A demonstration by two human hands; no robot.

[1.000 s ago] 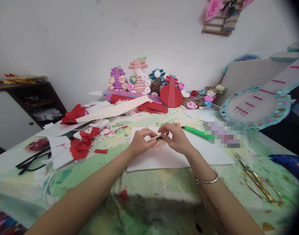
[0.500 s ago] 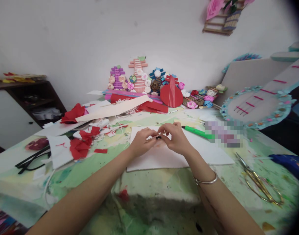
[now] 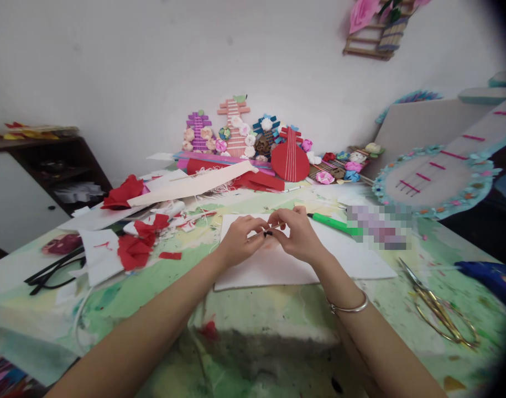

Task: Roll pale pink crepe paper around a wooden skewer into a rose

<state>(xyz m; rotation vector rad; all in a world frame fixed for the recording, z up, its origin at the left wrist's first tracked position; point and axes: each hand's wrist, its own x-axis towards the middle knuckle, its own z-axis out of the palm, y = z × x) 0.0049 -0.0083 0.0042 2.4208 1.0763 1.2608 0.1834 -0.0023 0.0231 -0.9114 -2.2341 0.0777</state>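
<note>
My left hand [image 3: 243,239] and my right hand [image 3: 293,233] meet over a white board [image 3: 277,272] lying on the table. Between their fingertips runs a thin pale stick [image 3: 274,227], pinched by both; its exact kind is too small to tell. Small dark bits [image 3: 267,233] show right at the fingertips, partly hidden. Just right of my right hand, a green marker [image 3: 335,224] with a dark tip rests on the board.
Gold-handled scissors [image 3: 441,312] and a blue glue gun [image 3: 489,279] lie at the right. Red paper scraps [image 3: 139,246] and black glasses [image 3: 57,273] are at the left. Decorated instrument models, one a red lute [image 3: 290,160], stand along the wall. A large blue-trimmed model [image 3: 435,179] leans at right.
</note>
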